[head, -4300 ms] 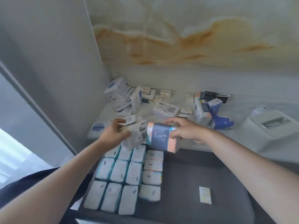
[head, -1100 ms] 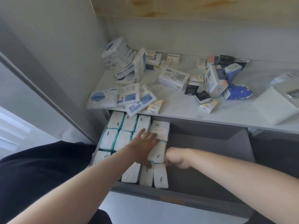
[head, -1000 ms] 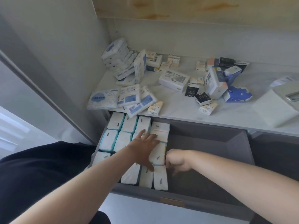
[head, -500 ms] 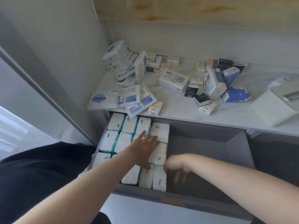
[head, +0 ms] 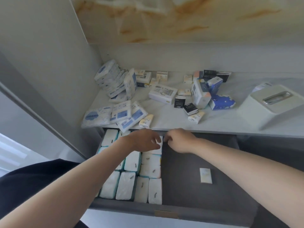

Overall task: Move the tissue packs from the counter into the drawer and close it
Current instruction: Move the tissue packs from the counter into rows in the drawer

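While rows of tissue packs (head: 131, 186) fill the left half of the drawer (head: 197, 209), its right half holds only one small pack (head: 205, 175). Over the drawer's back row the left hand (head: 143, 141) hovers, fingers loosely spread, holding nothing. The right hand (head: 180, 141) beside it curls its fingers, whether on a pack I cannot tell. Many loose packs (head: 125, 112) lie on the counter (head: 172, 119) above the drawer, so I judge the job well under half done, with the drawer wide open.
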### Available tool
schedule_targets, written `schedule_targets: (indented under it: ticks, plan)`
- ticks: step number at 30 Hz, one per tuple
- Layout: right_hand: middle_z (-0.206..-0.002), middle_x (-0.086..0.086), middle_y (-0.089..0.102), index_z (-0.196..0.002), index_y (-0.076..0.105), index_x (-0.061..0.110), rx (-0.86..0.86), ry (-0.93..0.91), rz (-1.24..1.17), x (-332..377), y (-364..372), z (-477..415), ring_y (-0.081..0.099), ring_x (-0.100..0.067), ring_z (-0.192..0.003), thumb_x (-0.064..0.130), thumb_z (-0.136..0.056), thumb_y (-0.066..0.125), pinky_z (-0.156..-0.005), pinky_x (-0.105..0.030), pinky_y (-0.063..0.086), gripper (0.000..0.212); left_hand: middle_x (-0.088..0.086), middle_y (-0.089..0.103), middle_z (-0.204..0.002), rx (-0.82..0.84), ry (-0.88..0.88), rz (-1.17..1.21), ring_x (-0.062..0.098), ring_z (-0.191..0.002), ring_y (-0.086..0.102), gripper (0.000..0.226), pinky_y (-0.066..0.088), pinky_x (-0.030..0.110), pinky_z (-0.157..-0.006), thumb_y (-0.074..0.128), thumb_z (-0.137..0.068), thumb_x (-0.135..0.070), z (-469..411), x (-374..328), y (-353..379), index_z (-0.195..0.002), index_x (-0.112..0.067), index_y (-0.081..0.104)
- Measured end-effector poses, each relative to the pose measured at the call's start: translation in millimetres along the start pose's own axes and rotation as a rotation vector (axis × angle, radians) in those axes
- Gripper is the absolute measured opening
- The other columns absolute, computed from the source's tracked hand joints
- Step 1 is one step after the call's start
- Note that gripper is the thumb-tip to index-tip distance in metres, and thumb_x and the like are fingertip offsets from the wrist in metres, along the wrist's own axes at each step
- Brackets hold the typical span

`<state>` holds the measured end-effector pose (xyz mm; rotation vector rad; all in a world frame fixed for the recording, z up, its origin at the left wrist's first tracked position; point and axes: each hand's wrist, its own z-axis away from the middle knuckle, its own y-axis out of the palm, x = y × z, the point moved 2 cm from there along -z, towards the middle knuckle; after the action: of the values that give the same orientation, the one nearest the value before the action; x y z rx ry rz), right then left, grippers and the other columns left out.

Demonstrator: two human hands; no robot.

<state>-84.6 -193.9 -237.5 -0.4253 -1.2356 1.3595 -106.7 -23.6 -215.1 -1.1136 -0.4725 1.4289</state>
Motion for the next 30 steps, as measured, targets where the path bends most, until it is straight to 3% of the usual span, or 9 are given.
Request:
schedule_targets:
  ticks: [3, 7, 9, 14, 17, 20, 23, 27, 30]
  plan:
    - [-0.116, 0.007, 0.068, -0.101, 0.071, 0.032, -0.227, -0.033, -0.027, -17, -52, 1, 0.062, -0.018, -0.108, 0.017, -0.092, 0.048, -0.088, -0.033, 0.051, 0.029, -0.009, 0.067, -0.111, -0.124, 0.029, 0.062, 0.012, -0.102, 0.06, 0.026, 0.047, 0.027, -0.091, 0.056, -0.091, -0.037, -14, -28, -32, -0.113, -0.031, 0.068]
    - [-0.115, 0.005, 0.069, -0.109, 0.069, 0.028, -0.461, 0.047, -0.036, -60, -112, -3, 0.061, -0.019, -0.107, 0.016, -0.094, 0.05, -0.085, -0.034, 0.052, 0.027, -0.008, 0.065, -0.116, -0.313, 0.055, 0.087, 0.014, -0.106, 0.057, 0.025, 0.043, 0.024, -0.089, 0.054, -0.095, -0.034, -51, -63, -68, -0.117, -0.03, 0.065]
    - [-0.121, 0.0, 0.063, -0.118, 0.063, 0.024, -0.528, 0.114, -0.007, -84, -129, -12, 0.06, -0.022, -0.106, 0.026, -0.093, 0.058, -0.08, -0.035, 0.05, 0.026, -0.006, 0.064, -0.12, -0.364, 0.072, 0.094, 0.017, -0.107, 0.058, 0.026, 0.047, 0.028, -0.09, 0.051, -0.097, -0.03, -76, -81, -80, -0.121, -0.027, 0.062]
    - [-0.113, -0.005, 0.061, -0.125, 0.047, 0.018, -0.494, 0.356, 0.093, -115, -146, -44, 0.062, -0.031, -0.104, 0.072, -0.076, 0.061, -0.075, -0.036, 0.047, 0.074, -0.003, 0.056, -0.131, -0.427, 0.123, 0.038, 0.02, -0.115, 0.055, 0.046, 0.048, 0.04, -0.096, 0.058, -0.091, -0.026, -138, -112, -96, -0.136, -0.028, 0.048]
    - [-0.112, -0.007, 0.066, -0.127, 0.044, 0.013, -0.486, 0.352, 0.081, -116, -141, -64, 0.065, -0.03, -0.102, 0.059, -0.079, 0.066, -0.071, -0.034, 0.046, 0.07, 0.0, 0.046, -0.143, -0.365, 0.128, -0.033, 0.023, -0.129, 0.045, 0.063, 0.043, 0.045, -0.102, 0.06, -0.09, -0.029, -163, -114, -98, -0.146, -0.03, 0.033]
    - [-0.111, -0.003, 0.064, -0.123, 0.049, 0.02, -0.543, 0.395, -0.105, -113, -146, -77, 0.061, -0.029, -0.097, 0.044, -0.078, 0.066, -0.07, -0.033, 0.041, 0.054, -0.001, 0.042, -0.145, -0.294, 0.134, 0.044, 0.024, -0.127, 0.046, 0.075, 0.045, 0.042, -0.099, 0.063, -0.086, -0.028, -176, -106, -100, -0.149, -0.035, 0.024]
    - [-0.109, -0.002, 0.062, -0.117, 0.055, 0.022, -0.673, 0.396, -0.253, -110, -149, -86, 0.06, -0.03, -0.094, 0.048, -0.076, 0.065, -0.07, -0.033, 0.041, 0.049, -0.003, 0.035, -0.15, -0.293, 0.165, 0.093, 0.023, -0.128, 0.046, 0.088, 0.049, 0.037, -0.095, 0.071, -0.08, -0.026, -183, -92, -99, -0.151, -0.037, 0.021]
    - [-0.117, -0.004, 0.057, -0.116, 0.06, 0.02, -0.931, 0.304, -0.318, -94, -156, -90, 0.061, -0.029, -0.104, 0.047, -0.079, 0.066, -0.078, -0.034, 0.044, 0.046, -0.007, 0.015, -0.16, -0.457, 0.291, 0.145, 0.025, -0.131, 0.046, 0.109, 0.048, 0.035, -0.093, 0.085, -0.07, -0.026, -182, -80, -104, -0.154, -0.032, 0.016]
    - [-0.114, 0.003, 0.058, -0.113, 0.062, 0.025, -0.981, 0.179, -0.472, -65, -162, -93, 0.06, -0.02, -0.097, 0.045, -0.079, 0.067, -0.076, -0.03, 0.044, 0.039, -0.004, 0.01, -0.161, -0.61, 0.347, 0.167, 0.027, -0.138, 0.037, 0.12, 0.05, 0.04, -0.094, 0.09, -0.062, -0.023, -172, -68, -115, -0.153, -0.036, 0.013]
